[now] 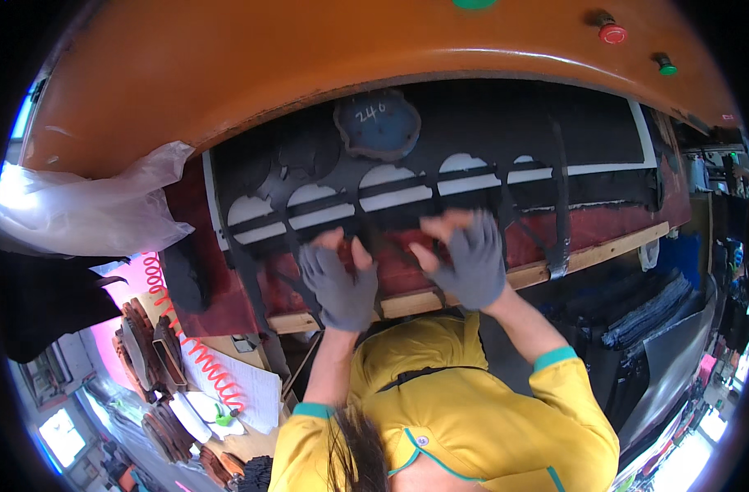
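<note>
Both hands wear grey gloves with bare fingertips, over the near edge of a black sheet (489,98) with a row of rounded cut-outs showing white beneath. My left hand (339,279) has its thumb apart from its fingers, and nothing shows between them. To its right, my right hand (470,262) also holds its thumb away from the fingers; its fingertips blur with motion. Dark strips of the sheet hang toward the dark red board (403,275) between the hands. Whether any fingertip touches a strip is hard to see. Beyond the hands, a blue-grey cutting die (379,127) lies on the sheet.
An orange machine body (268,57) arches over the far side, with a red button (612,34) and a green button (667,67). A wooden rail (612,248) edges the board. Clear plastic (95,201), a red coiled hose (200,358) and several dies (149,348) are at left.
</note>
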The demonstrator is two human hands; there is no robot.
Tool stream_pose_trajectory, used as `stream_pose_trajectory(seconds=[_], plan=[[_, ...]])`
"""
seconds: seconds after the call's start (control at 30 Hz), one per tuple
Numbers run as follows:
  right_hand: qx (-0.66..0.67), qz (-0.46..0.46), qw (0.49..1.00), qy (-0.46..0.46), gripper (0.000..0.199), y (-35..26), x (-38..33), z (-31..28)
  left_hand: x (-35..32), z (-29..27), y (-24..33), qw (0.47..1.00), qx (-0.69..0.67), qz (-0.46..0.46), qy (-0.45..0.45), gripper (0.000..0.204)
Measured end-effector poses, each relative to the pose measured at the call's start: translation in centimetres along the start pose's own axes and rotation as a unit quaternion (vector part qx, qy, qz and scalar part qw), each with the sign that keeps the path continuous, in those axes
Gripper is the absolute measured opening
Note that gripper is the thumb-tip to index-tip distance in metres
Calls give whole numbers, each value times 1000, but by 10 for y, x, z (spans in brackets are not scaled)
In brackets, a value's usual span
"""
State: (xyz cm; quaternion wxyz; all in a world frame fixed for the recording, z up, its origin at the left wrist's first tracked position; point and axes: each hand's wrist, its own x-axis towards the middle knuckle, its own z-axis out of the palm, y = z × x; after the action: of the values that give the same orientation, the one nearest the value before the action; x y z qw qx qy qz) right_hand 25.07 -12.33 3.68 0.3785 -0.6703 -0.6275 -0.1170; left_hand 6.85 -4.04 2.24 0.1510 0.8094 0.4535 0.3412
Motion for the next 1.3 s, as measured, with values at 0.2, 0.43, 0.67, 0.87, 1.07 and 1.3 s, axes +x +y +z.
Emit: stream_pose_trajectory(seconds=[0.2, 0.43, 0.67, 0.87, 1.07, 1.3], plan=[[10, 29, 991, -126, 93, 21, 74, 48, 36, 34, -10, 969, 220, 94, 63, 37], [469, 247, 835, -146, 102, 36, 59, 22, -12, 18, -5, 980, 191, 54, 24, 44], [396, 229, 887, -70, 97, 62, 30, -32, -29, 11, -3, 979, 189, 64, 36, 40], [35, 138, 981, -135, 109, 59, -4, -37, -30, 13, -4, 978, 191, 71, 45, 39], [69, 153, 983, -73, 95, 57, -33, -31, -24, 15, -2, 978, 190, 73, 53, 36], [49, 143, 986, -70, 89, 79, -13, -15, 5, 29, -6, 976, 197, 74, 63, 36]])
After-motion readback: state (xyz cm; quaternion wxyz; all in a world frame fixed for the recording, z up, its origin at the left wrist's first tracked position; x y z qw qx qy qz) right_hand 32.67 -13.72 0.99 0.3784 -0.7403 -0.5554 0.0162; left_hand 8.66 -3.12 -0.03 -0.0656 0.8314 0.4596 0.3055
